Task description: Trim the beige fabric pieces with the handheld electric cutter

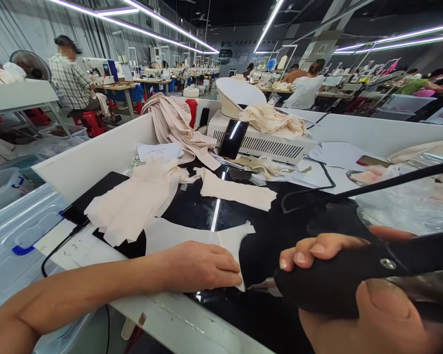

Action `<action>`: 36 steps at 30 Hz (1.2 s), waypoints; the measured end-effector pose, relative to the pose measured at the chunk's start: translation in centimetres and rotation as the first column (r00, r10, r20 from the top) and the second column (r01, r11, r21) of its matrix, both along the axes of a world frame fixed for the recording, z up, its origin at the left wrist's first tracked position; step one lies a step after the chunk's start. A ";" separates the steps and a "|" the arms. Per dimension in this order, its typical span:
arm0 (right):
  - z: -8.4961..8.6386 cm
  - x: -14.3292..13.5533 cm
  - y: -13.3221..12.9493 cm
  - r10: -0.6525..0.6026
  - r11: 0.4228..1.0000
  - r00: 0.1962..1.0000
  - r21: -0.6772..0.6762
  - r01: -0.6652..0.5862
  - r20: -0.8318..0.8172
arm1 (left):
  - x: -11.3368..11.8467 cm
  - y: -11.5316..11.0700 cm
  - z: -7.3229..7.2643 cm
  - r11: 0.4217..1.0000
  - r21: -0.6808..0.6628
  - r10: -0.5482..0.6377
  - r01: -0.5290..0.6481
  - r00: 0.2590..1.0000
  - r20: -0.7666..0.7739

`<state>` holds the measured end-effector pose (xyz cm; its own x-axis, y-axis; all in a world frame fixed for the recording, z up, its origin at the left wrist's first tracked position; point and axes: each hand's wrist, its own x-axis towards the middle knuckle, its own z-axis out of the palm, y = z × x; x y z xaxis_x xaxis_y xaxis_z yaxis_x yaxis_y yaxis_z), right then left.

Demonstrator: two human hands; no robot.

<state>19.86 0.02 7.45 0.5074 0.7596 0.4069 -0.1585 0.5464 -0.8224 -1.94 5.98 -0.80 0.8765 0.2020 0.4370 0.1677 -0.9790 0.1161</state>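
My left hand (203,268) rests on a curved off-white fabric piece (233,239), its fingers together at the near edge. The piece lies on a glossy black surface (192,209). Close to the camera, my right hand (362,295) is wrapped round a black-handled tool (332,280) with a screw in its side. A narrow light tip of the tool shows near the fabric edge; its full shape is hidden. Left of centre lies a stack of cream fabric pieces (129,199). Farther back is a cream fabric strip (238,189).
Beige cloth (173,123) hangs by the white board at the back left. A phone (234,138) leans on a white vented box (273,145). Clear plastic bags (406,201) lie at the right, beside a black rod (391,182). Other people sit at sewing machines beyond.
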 end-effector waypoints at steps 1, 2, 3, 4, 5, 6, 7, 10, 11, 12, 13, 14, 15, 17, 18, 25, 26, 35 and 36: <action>-0.1 -0.1 0.1 -0.004 1.000 1.000 0.010 0.004 -0.001 | 0.0 0.0 0.0 1.000 -0.005 0.001 -0.001 1.000 -0.006; -0.1 -0.2 0.1 -0.010 1.000 1.000 0.022 0.011 -0.003 | 0.0 0.0 0.1 1.000 -0.010 0.000 0.000 1.000 -0.011; -0.1 -0.3 0.1 -0.016 0.999 1.000 0.032 0.016 -0.003 | 0.0 0.0 0.2 1.000 -0.017 0.000 0.000 1.000 -0.016; -0.1 -0.5 0.1 -0.010 0.999 1.000 0.036 0.010 0.004 | 0.0 -0.1 0.2 1.000 -0.023 -0.001 0.000 1.000 -0.020; -0.1 -0.6 0.1 -0.005 0.999 1.000 0.040 0.005 0.007 | -0.1 -0.1 0.3 1.000 -0.028 -0.001 0.000 1.000 -0.019; 0.0 -0.7 0.0 -0.003 0.999 1.000 0.043 0.002 0.009 | -0.1 -0.1 0.4 0.999 -0.032 0.000 -0.001 1.000 -0.013; 0.0 -0.8 0.0 -0.001 0.999 1.000 0.049 0.000 0.013 | -0.1 -0.1 0.4 0.999 -0.032 -0.001 0.001 1.000 0.001; 0.4 -0.7 -0.1 0.005 0.998 0.999 0.057 -0.007 0.035 | -0.1 -0.1 0.4 1.000 -0.017 -0.017 0.019 0.998 0.068; 0.6 -0.6 -0.2 0.021 0.999 0.999 0.042 -0.023 0.048 | -0.1 -0.1 0.3 1.000 -0.011 -0.024 0.025 0.996 0.089; 0.8 -0.4 -0.3 0.040 0.999 0.998 0.020 -0.042 0.058 | -0.1 -0.1 0.3 0.999 -0.007 -0.030 0.031 0.994 0.103; 1.0 -0.3 -0.3 0.057 0.998 0.997 -0.004 -0.057 0.060 | -0.1 -0.1 0.3 0.999 -0.007 -0.031 0.032 0.994 0.107; 1.3 -0.2 -0.4 0.070 0.997 0.996 -0.028 -0.068 0.058 | -0.1 0.0 0.3 0.999 -0.009 -0.030 0.032 0.994 0.103; 1.4 -0.1 -0.4 0.079 0.996 0.995 -0.040 -0.077 0.055 | -0.1 0.0 0.3 0.999 -0.011 -0.029 0.030 0.995 0.096; 1.6 0.1 -0.5 0.078 0.997 0.996 -0.032 -0.076 0.045 | -0.1 0.0 0.3 0.999 -0.011 -0.028 0.030 0.995 0.093; 1.6 0.1 -0.6 0.079 0.997 0.996 -0.030 -0.078 0.044 | -0.1 0.0 0.3 1.000 -0.010 -0.028 0.029 0.995 0.099; 1.4 -0.6 -0.6 0.072 0.997 0.996 -0.024 -0.071 0.059 | 0.0 0.1 -0.1 1.000 -0.004 -0.021 0.021 0.998 0.067; 1.5 -0.9 -0.5 0.071 0.997 0.995 -0.024 -0.070 0.064 | 0.0 0.1 -0.1 1.000 -0.007 -0.019 0.019 0.998 0.061; 1.5 -0.7 -0.3 0.060 0.998 0.996 -0.020 -0.058 0.073 | 0.0 0.0 -0.2 1.000 -0.006 -0.004 0.005 0.999 0.052; 1.5 -0.3 -0.4 0.063 0.998 0.995 -0.029 -0.061 0.073 | 0.0 0.0 -0.1 1.000 -0.008 -0.007 0.007 0.999 0.053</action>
<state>19.51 -0.34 8.92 0.4284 0.7998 0.4205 -0.1302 0.5152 -0.8472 -1.92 5.98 -0.93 0.8536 0.1995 0.4813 0.1542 -0.9791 0.1323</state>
